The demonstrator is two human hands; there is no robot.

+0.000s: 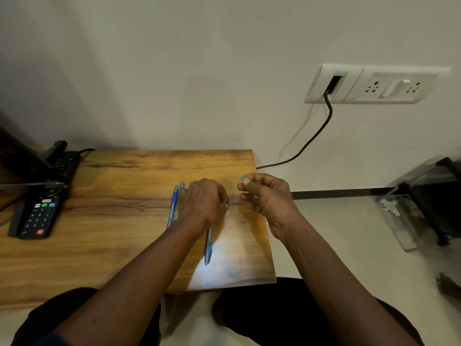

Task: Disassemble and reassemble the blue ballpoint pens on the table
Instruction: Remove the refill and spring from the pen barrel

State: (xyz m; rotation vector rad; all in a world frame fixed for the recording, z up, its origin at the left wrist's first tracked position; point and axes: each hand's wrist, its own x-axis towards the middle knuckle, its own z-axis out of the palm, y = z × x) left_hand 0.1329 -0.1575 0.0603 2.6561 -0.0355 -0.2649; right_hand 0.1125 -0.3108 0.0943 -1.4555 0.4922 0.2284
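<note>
Three blue ballpoint pens lie on the wooden table (pixel 112 245): one pen (pixel 172 208) just left of my left hand, a second pen (pixel 181 185) mostly hidden under that hand, and a third pen (pixel 208 245) pointing toward me below it. My left hand (pixel 203 203) is curled, knuckles up, and grips one end of a thin pale pen part (pixel 234 203). That part spans the gap to my right hand (pixel 268 199), which holds its other end. The right thumb and forefinger also pinch a small teal piece (pixel 242 177). What the thin part is, I cannot tell.
Two black remotes (pixel 41 213) and a black device (pixel 63 161) lie at the table's left. The table's right edge runs just under my right hand. A wall socket (pixel 374 83) with a dark cable (pixel 316 136) is behind. A glass stand (pixel 424 196) is on the floor at right.
</note>
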